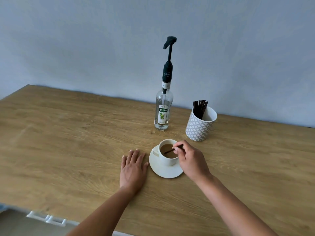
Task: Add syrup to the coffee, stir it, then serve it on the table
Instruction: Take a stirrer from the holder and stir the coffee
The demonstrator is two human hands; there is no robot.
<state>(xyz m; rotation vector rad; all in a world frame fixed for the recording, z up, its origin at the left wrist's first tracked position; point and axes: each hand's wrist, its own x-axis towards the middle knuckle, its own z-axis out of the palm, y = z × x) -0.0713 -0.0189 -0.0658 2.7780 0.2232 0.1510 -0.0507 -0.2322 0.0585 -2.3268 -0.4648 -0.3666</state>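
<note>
One stirrer [171, 150] — tip down-left, tilted.

Your right hand [190, 159] pinches a dark stirrer [170, 150] over the cup [167, 153]. Just beyond the pinch, a tall syrup bottle [163, 109] with a raised pump stands upright, blocking a straight path away from you. Beyond and to the right of the pinch stands a patterned holder [200, 124] of sticks. To its left, your left hand [133, 167] lies flat beside the saucer [164, 169]. Bare wooden table [68, 133] opens wide past that hand, and also right of your grip.
</note>
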